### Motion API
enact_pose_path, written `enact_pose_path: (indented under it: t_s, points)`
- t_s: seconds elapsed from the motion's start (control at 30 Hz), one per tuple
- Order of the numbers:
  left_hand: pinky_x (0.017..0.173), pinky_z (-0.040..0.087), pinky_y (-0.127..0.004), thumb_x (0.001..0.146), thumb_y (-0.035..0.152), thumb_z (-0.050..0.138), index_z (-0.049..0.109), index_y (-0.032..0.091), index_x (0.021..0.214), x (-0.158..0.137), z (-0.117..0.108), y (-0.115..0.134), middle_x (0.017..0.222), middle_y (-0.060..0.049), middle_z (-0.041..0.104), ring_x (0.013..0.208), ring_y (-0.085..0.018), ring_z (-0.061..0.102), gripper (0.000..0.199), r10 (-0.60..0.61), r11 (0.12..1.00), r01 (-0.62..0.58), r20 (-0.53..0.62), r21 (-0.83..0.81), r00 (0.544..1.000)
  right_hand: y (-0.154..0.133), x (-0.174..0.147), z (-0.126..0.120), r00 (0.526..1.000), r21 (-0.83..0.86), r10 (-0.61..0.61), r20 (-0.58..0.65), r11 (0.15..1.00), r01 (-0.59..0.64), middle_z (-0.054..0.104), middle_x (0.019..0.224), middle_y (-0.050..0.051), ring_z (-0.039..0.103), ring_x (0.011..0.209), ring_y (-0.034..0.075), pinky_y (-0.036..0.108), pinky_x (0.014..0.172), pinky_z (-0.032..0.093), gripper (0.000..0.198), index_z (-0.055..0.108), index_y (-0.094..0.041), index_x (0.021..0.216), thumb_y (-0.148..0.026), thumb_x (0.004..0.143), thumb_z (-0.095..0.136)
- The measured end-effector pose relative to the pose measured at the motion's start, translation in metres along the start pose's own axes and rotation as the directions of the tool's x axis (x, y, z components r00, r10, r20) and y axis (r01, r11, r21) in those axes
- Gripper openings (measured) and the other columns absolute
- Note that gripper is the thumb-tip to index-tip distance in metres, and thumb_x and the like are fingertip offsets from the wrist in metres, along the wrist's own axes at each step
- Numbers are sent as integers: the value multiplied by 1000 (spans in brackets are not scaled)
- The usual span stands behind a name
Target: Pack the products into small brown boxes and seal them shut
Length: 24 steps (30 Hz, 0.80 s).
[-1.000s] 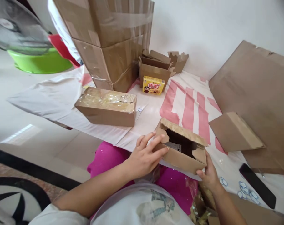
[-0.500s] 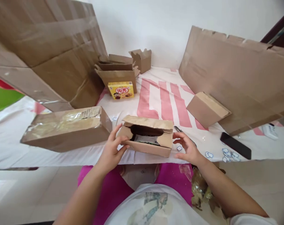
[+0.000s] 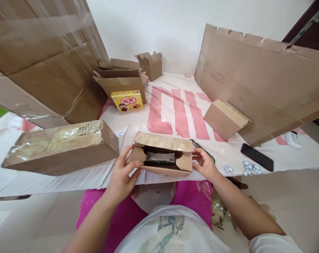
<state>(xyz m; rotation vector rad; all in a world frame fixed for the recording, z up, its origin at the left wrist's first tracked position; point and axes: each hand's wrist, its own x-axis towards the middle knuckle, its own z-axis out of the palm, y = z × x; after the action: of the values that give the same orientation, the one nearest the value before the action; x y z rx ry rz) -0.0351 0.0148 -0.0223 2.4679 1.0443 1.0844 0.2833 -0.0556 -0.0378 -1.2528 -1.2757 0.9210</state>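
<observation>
A small cardboard box (image 3: pixel 163 170) lies near the table's front edge with its top flap lifted along the far side. Inside rests a dark packet with a grey label (image 3: pixel 161 157). My left hand (image 3: pixel 124 174) grips the box's left end, thumb in front and fingers at the side. At the opposite end, my right hand (image 3: pixel 203 163) presses bent fingers against the box's right wall. Just behind that hand lies a slim dark tool with a green edge (image 3: pixel 207 153), partly hidden; it resembles a utility knife.
A long taped carton (image 3: pixel 59 151) lies to the left. Behind it are a yellow snack box (image 3: pixel 127 101) and open cartons (image 3: pixel 125 84). A closed small box (image 3: pixel 226 119) leans by a big cardboard panel (image 3: pixel 262 77) at right, near a black phone (image 3: pixel 257 157).
My right hand has come in from beside the box to touch its right end. The box has tilted slightly, showing more of the packet. The view has shifted a little to the right.
</observation>
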Motion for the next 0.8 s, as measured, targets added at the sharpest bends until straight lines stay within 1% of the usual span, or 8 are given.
enact_pose_path:
  t_s: [0.07, 0.17, 0.27, 0.33, 0.47, 0.6, 0.7, 0.8]
  points:
    - [104, 46, -46, 84, 7, 57, 64, 20, 91, -18, 11, 11, 155, -7, 22, 136, -32, 40, 17, 20, 1000, -19, -91, 8, 996, -14, -7, -5, 994, -119, -60, -91, 992, 49, 59, 96, 5, 60, 86, 17, 33, 77, 53, 31, 54, -24, 100, -45, 81, 65]
    - [101, 51, -40, 77, -5, 59, 67, 25, 94, -55, 33, 24, 156, -1, 20, 136, -29, 41, 34, 70, 997, -59, -262, 50, 963, -46, -26, -9, 931, -346, -348, -112, 892, 292, 61, 84, 3, 61, 79, 17, 33, 70, 53, 9, 58, -25, 95, -26, 86, 57]
    - [98, 54, -37, 74, -10, 59, 67, 31, 109, -84, 50, 28, 155, 0, 22, 134, -28, 44, 55, 105, 993, -84, -320, 78, 942, -78, -47, -5, 762, -454, -620, 188, 633, 627, 66, 75, 1, 62, 66, 17, 34, 63, 54, 32, 59, -29, 110, -15, 81, 59]
    - [98, 54, -37, 73, -11, 59, 63, 35, 118, -93, 55, 27, 154, 0, 23, 133, -29, 45, 65, 110, 992, -86, -319, 89, 941, -91, -58, 2, 652, -455, -665, 363, 484, 747, 70, 74, 0, 65, 63, 17, 34, 61, 56, 42, 58, -28, 117, -15, 77, 63]
    - [106, 47, -46, 74, -10, 60, 60, 40, 124, -94, 55, 26, 157, 0, 18, 136, -34, 40, 70, 101, 992, -72, -306, 105, 947, -93, -62, 25, 545, -397, -650, 529, 377, 836, 76, 85, 4, 71, 87, 21, 35, 72, 60, 37, 60, -21, 114, -17, 78, 63]
    - [108, 45, -47, 76, -10, 58, 59, 38, 126, -86, 51, 28, 158, -2, 15, 137, -34, 39, 70, 105, 993, -85, -275, 85, 956, -82, -52, 42, 583, -450, -506, 635, 371, 812, 74, 105, 9, 66, 106, 23, 36, 85, 57, 37, 60, -16, 119, -25, 83, 61]
    - [107, 46, -48, 76, -11, 57, 51, 40, 133, -78, 50, 29, 160, -4, 13, 138, -32, 38, 76, 121, 991, -102, -284, 81, 951, -79, -38, 39, 635, -595, -446, 631, 246, 765, 65, 126, 9, 55, 123, 25, 41, 99, 48, 47, 54, -22, 131, -28, 85, 62]
    - [106, 47, -47, 76, -9, 58, 50, 40, 135, -69, 48, 30, 160, -4, 14, 137, -33, 40, 77, 112, 993, -95, -271, 75, 956, -80, -12, 29, 754, -774, -427, 499, 170, 610, 47, 146, 9, 35, 138, 35, 59, 111, 26, 65, 41, -30, 142, -40, 83, 65]
